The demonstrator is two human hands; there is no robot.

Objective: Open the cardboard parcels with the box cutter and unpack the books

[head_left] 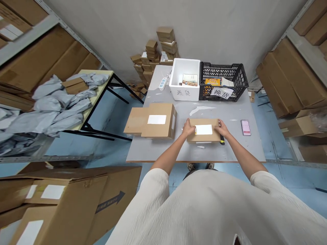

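A small brown cardboard box (pixel 190 137) with a white label (pixel 205 129) on top lies in front of me on the grey table (pixel 153 151). My left hand (pixel 188 128) grips its left end, thumb on the top near the label. At the opposite end, my right hand (pixel 221 129) is closed round the edge, its thumb also on top. A black and yellow box cutter (pixel 222 140) lies by the box's right end, just below my right hand. To the left sits a larger cardboard box (pixel 158 127) with a white label, beside another flat brown box (pixel 134 120).
A white bin (pixel 185 93) and a black plastic crate (pixel 240 90), both holding books or small packs, stand at the table's back. A phone (pixel 245 128) lies on the right. Grey parcels (pixel 48 122) cover a side table. A big carton (pixel 84 204) stands lower left.
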